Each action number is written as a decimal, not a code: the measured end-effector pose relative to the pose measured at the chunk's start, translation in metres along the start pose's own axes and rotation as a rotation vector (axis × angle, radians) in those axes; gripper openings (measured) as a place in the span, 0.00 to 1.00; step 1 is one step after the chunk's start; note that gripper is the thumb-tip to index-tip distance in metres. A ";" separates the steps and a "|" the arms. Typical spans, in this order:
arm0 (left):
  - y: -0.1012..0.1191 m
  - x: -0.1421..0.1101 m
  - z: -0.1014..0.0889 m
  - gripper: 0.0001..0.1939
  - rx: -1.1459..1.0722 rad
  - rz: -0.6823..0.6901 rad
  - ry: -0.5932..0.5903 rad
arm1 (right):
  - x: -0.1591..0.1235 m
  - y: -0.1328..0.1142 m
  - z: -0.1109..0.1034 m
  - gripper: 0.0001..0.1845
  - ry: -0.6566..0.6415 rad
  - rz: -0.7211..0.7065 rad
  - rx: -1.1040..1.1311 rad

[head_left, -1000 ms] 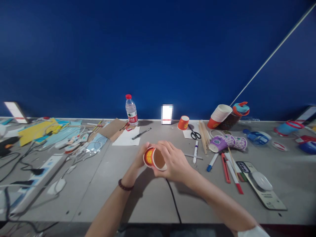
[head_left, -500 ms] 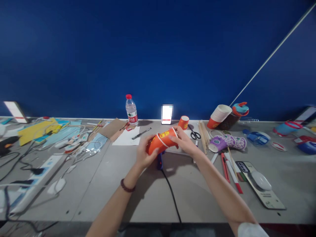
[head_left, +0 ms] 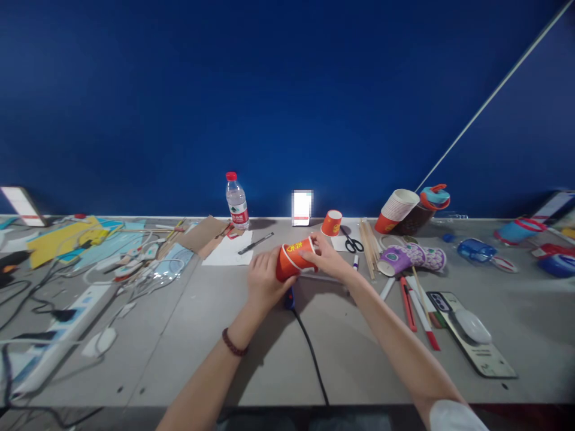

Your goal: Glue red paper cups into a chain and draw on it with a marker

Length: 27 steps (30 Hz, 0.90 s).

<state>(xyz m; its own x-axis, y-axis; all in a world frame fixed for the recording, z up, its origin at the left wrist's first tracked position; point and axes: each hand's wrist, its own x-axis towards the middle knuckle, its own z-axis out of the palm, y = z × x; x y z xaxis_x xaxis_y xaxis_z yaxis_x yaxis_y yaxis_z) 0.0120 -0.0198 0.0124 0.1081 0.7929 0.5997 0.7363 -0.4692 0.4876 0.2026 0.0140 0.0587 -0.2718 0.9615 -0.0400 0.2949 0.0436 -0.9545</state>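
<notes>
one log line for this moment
left hand: grips orange paper cups, left end | right hand: grips right end | nearby: black cord

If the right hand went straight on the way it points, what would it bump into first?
Red paper cups, which the right hand is touching; beyond them, perhaps the bright screen, though depth is unclear.
</notes>
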 end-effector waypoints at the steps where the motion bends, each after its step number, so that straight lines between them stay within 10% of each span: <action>1: 0.000 0.000 0.001 0.35 0.025 0.012 0.005 | -0.001 0.000 0.000 0.26 0.000 -0.001 -0.024; 27: -0.004 0.001 0.006 0.32 0.241 0.268 0.219 | -0.004 0.000 0.001 0.27 0.001 -0.049 -0.024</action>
<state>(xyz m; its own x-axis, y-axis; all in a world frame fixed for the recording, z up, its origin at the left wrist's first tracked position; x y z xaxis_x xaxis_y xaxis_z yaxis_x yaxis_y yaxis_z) 0.0127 -0.0147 0.0076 0.1917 0.5420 0.8182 0.8395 -0.5224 0.1494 0.2024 0.0100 0.0582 -0.2858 0.9583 0.0068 0.3035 0.0972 -0.9479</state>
